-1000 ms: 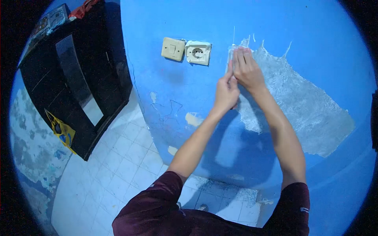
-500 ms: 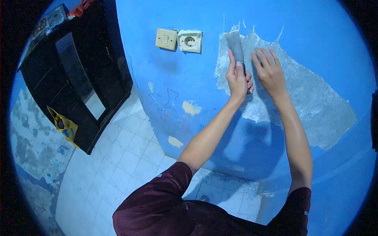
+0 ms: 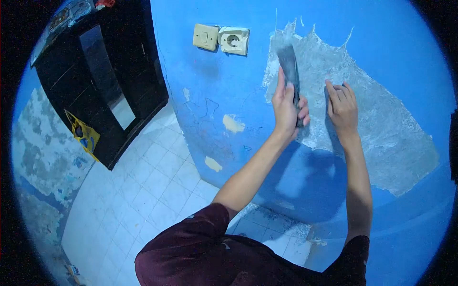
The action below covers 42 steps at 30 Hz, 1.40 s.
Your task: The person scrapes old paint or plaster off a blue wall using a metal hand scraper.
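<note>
My left hand (image 3: 286, 110) is wrapped round the dark handle of a scraper (image 3: 289, 64), thumb and forefinger lying along its wide grey blade. The blade points upward, its top end blurred, over the left part of a bare grey patch (image 3: 386, 128) where the blue paint is gone. To the right of it, my right hand (image 3: 343, 108) holds nothing; its fingers are partly stretched and slightly apart, with the fingertips close against the patch. Ragged paint edges run along the top of the patch.
A light switch (image 3: 206, 37) and a socket (image 3: 234, 41) with a chipped surround are on the blue wall (image 3: 191, 143), left of the patch. Further left stands a dark cabinet (image 3: 67, 86) with a mirror strip and a yellow bag (image 3: 85, 136). White tiles (image 3: 148, 181) cover the floor.
My right hand has moved down and right, away from the scraper. The scraper has dropped slightly lower on the patch, its blade end blurred. The view has shifted a little.
</note>
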Each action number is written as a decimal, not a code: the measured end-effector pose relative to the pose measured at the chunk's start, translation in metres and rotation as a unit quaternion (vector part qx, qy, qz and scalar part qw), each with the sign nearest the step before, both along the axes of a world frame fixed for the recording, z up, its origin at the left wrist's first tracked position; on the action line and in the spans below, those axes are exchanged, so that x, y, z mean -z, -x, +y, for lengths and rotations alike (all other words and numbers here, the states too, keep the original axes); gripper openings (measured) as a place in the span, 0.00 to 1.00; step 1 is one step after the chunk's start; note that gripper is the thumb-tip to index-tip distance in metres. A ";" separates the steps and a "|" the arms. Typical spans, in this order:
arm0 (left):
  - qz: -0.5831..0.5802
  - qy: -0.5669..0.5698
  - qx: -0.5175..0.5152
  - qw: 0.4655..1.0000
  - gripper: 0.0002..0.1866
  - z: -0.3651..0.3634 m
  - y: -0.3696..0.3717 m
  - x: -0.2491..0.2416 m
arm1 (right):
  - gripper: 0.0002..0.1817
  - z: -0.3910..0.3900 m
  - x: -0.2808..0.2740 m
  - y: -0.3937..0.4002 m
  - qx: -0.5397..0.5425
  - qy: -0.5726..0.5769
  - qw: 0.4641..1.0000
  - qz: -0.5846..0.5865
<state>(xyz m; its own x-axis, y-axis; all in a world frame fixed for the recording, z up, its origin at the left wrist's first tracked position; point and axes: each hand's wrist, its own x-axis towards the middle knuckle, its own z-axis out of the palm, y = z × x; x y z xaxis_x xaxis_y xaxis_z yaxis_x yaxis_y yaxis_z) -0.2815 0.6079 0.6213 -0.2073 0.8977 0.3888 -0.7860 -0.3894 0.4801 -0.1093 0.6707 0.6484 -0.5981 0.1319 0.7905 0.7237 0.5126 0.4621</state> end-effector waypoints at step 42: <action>-0.112 0.161 0.232 0.953 0.18 0.005 0.016 0.098 | 0.21 -0.005 0.055 0.113 -0.200 0.556 0.710 0.384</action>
<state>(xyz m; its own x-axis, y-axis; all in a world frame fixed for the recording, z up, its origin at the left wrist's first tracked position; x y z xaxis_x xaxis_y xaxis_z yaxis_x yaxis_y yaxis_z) -0.2974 0.6130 0.5234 0.1962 0.9780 0.0711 -0.9342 0.1644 0.3166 -0.2227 0.6655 0.5938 -0.2132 0.8698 0.4449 0.2375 0.4879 -0.8400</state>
